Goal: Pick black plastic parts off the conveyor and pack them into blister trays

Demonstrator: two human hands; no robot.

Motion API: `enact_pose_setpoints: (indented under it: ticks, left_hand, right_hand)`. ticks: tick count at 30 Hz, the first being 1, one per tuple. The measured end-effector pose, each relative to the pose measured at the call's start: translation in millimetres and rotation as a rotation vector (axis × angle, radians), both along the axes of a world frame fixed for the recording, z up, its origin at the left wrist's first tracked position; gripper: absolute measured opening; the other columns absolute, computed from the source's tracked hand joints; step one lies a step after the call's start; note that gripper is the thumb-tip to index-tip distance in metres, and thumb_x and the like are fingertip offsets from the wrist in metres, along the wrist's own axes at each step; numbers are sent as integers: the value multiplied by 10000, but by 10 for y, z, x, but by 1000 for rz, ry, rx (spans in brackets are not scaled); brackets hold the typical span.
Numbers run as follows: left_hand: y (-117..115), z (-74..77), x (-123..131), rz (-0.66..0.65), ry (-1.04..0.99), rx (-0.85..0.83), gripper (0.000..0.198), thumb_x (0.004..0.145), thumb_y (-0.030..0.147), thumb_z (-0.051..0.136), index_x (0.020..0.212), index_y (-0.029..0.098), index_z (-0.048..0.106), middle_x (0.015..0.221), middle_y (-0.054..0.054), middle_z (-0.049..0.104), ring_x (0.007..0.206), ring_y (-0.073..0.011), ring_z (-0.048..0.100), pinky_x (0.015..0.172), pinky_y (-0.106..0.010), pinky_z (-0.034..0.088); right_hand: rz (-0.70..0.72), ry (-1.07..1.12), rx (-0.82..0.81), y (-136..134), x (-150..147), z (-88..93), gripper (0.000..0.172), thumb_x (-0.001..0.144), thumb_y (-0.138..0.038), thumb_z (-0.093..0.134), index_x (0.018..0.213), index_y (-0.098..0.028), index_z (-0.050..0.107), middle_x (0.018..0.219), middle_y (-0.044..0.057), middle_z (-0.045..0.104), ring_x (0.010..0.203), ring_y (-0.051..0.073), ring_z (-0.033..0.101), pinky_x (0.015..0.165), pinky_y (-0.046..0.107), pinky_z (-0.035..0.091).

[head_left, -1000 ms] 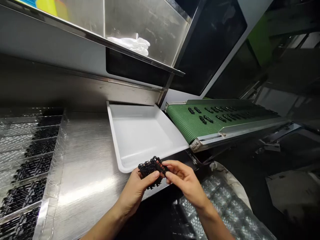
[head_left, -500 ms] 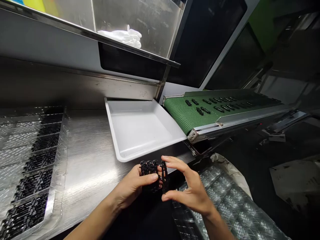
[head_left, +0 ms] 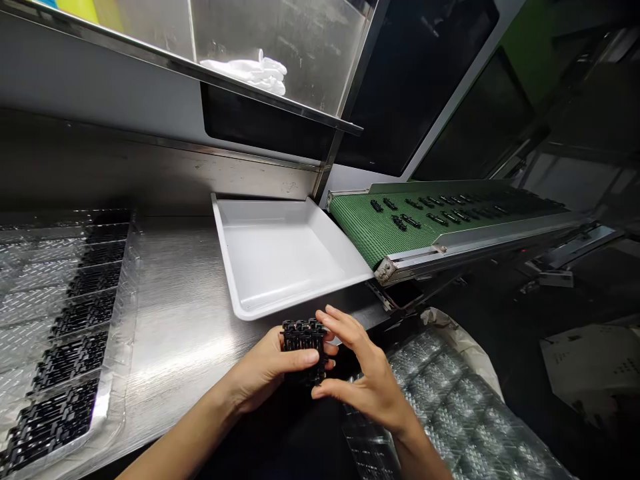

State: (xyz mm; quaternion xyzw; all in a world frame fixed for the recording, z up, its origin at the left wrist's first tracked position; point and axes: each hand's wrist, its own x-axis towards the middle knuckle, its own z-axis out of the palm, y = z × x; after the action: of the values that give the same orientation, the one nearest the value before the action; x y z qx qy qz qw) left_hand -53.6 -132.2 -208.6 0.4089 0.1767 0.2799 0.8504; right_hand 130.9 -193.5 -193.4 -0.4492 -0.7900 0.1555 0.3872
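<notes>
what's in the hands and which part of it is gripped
The left hand holds a stack of black parts, thumb across its near face, fingers behind. The right hand is at its right end; whether it grips cannot be told.

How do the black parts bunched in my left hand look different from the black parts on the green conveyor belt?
The held bunch is packed side by side; the belt parts lie spread out in two rough rows. The held bunch is gripped in your left hand, with your right hand at its other side; the belt parts rest untouched on the green conveyor belt. Both are black; finer detail on the belt is too small to compare.
</notes>
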Motion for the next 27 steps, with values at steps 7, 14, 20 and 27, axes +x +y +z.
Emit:
enact_pose_setpoints:
  ticks: [7,14,20,27]
  left_hand:
    - [45,-44,3,84,133,293,285,735,308,794,985,184,738,978,-61,740,954,-242,659,893,-347,493]
    - [22,1,12,183,302,686,266,795,326,723,1014,175,743,858,-30,711,817,-215,636,728,-277,475]
    - [-13,29,-9,163,254,610,307,769,362,741,1009,172,757,841,-44,709,807,-240,625,737,-295,474]
    - [-2,18,45,157,194,469,258,728,366,778,874,155,752,816,-46,696,829,-251,622,755,-313,482]
  right_hand:
    - [53,190,-163,10,45,-15,687,740,-489,784,1343,-339,490,1427,42,488,1324,247,431,1103,375,364]
    - [-106,247,-117,68,-120,108,219,831,-254,682,1050,-254,689,910,14,582,811,155,538,750,275,465]
    - [-117,278,-91,96,-191,114,140,803,-218,670,936,-227,711,835,12,580,759,156,531,700,278,465]
    - [-133,270,-74,73,-193,94,139,831,-240,680,961,-224,725,832,12,602,755,152,554,696,269,471]
